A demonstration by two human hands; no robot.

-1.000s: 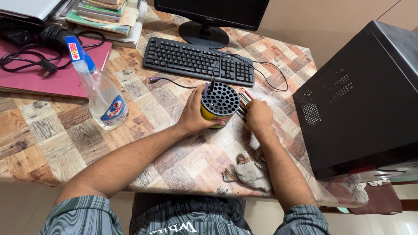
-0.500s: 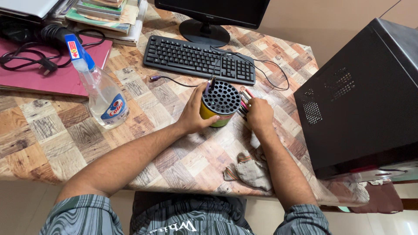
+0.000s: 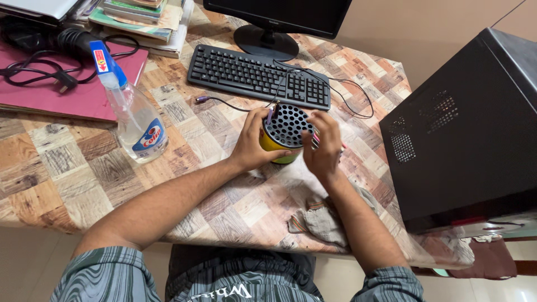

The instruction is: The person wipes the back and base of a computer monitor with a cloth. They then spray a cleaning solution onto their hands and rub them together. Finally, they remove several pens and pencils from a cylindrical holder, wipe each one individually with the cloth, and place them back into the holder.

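Yellow cylindrical pen holder with black perforated top (image 3: 284, 134) stood on wood-pattern tabletop (image 3: 67, 168), just in front of black keyboard (image 3: 257, 75). Holder gripped at near-left side by left hand (image 3: 253, 142), fingers wrapped on wall. Right hand (image 3: 323, 146) raised at holder's right rim, fingers loosely curled; whether pen is pinched cannot be told. Loose pens (image 3: 316, 137) lying right of holder, mostly hidden. Step judged: slotting pens into holes. Next move judged to need tip aligned over free hole, holder kept steadied.

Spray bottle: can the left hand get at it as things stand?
Probably yes. The spray bottle stands on bare table beside the left hand, nothing between them, but that hand now grips the pen holder.
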